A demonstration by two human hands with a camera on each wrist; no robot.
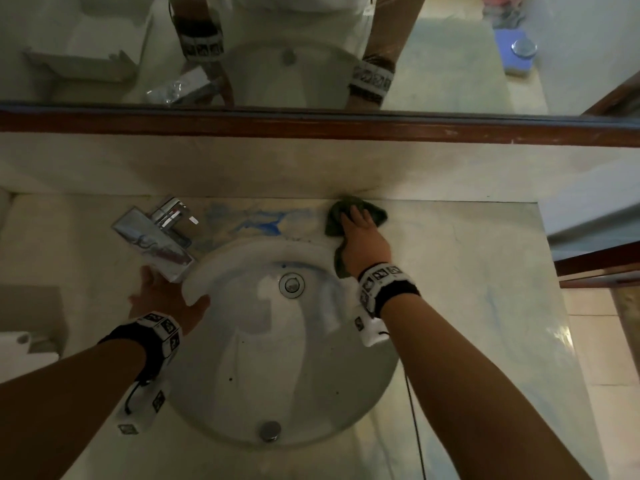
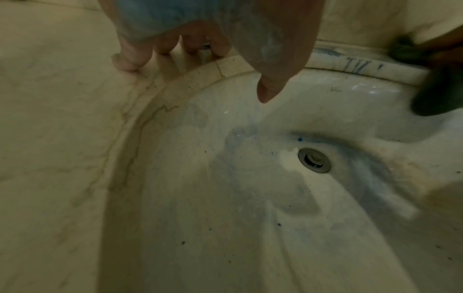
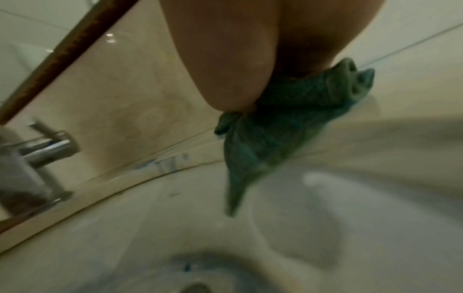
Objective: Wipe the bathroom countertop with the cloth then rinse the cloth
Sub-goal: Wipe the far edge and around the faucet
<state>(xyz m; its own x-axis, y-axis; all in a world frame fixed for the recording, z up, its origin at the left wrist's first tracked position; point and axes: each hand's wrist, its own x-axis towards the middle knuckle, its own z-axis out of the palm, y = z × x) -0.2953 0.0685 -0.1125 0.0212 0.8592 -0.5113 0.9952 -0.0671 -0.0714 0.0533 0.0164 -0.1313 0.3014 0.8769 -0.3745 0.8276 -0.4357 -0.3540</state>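
Note:
A dark green cloth [image 1: 346, 209] lies bunched at the back of the pale marble countertop [image 1: 467, 271], against the backsplash. My right hand [image 1: 360, 233] presses flat on it, fingers stretched over the cloth [image 3: 288, 111], whose tail trails under the palm [image 3: 225, 69] towards the sink rim. Blue smears [image 1: 263, 221] streak the counter just left of the cloth, behind the white sink [image 1: 242, 375]. My left hand [image 1: 166, 292] rests open on the counter at the sink's left rim. Its fingers [image 2: 130, 61] are spread on the marble and the thumb [image 2: 265, 93] hangs over the basin.
A chrome faucet [image 1: 159, 230] stands at the back left, just beyond my left hand. The drain [image 1: 292, 285] sits in the blue-stained basin. A wood-framed mirror [image 1: 311, 123] runs above the backsplash. White boxes [image 1: 31, 306] sit far left. The counter's edge [image 1: 557, 289] drops off at right.

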